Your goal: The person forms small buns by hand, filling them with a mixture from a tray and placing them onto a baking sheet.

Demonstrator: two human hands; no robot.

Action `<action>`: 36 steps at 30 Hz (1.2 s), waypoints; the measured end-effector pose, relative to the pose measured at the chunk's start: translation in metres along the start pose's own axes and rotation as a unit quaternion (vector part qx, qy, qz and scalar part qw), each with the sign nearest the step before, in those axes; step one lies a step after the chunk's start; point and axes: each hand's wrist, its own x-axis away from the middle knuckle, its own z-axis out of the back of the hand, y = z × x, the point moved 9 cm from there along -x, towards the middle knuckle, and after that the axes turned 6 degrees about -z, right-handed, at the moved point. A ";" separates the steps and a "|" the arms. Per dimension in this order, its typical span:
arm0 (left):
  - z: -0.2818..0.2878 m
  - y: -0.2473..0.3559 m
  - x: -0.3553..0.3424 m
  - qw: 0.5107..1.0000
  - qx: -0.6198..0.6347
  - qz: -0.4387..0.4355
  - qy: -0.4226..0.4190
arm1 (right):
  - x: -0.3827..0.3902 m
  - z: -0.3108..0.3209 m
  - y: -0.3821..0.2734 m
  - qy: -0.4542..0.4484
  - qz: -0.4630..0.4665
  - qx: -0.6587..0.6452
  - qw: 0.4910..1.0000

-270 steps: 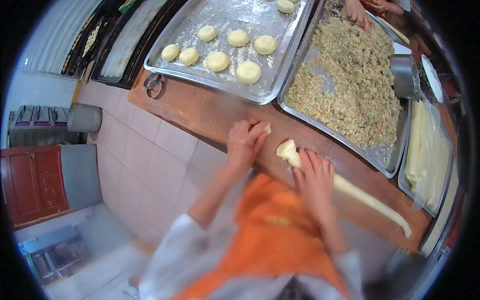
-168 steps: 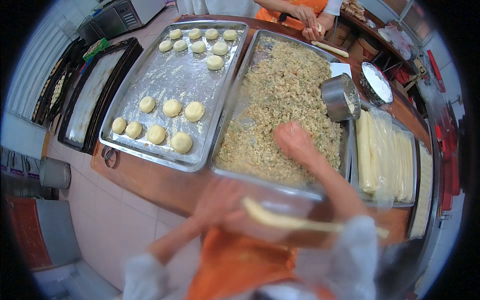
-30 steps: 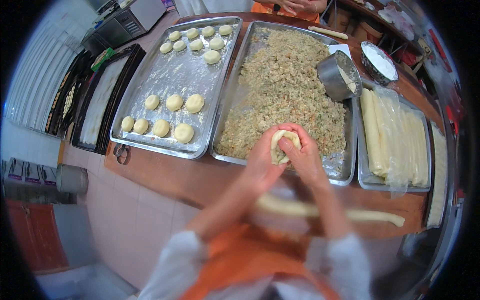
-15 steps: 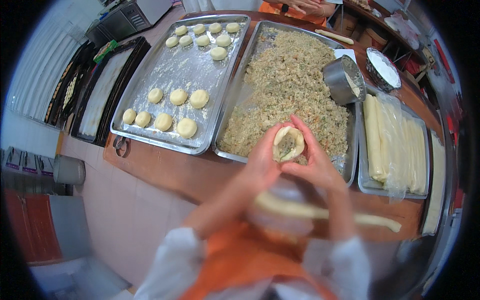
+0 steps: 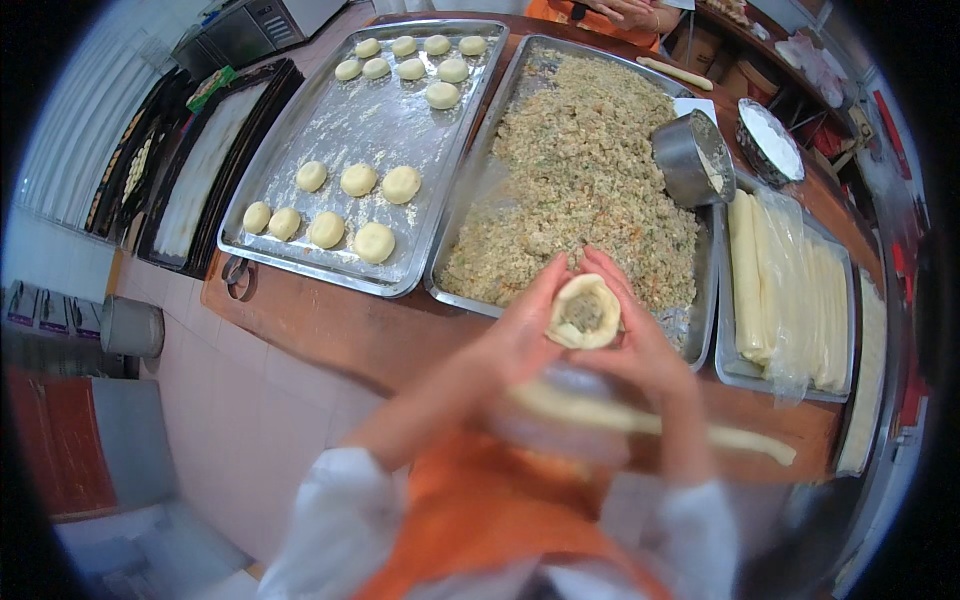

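Observation:
My left hand and my right hand are cupped round a dough cup that holds filling, its middle uncovered. They are over the near edge of a steel tray of crumbly filling. Below them a long dough roll lies on the wooden table, partly behind my forearms and blurred. To the left, a steel tray holds several pale round dough pieces on scattered flour. A steel container sits at the filling's right side.
Wrapped dough lengths fill a tray at right, near a white-powder bowl. A co-worker's hands are at the table's far side, beside a short roll. Dark baking trays stand left, and two metal rings lie near the table edge.
Nine seconds ago my hands were on the dough roll; later my right hand was in the filling. My right thumb has since lifted out of the dough cup, and the filling inside shows more.

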 end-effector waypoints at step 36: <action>0.004 0.002 0.067 0.899 -0.259 -0.355 0.002 | 0.016 -0.022 -0.040 0.159 0.124 -0.135 0.970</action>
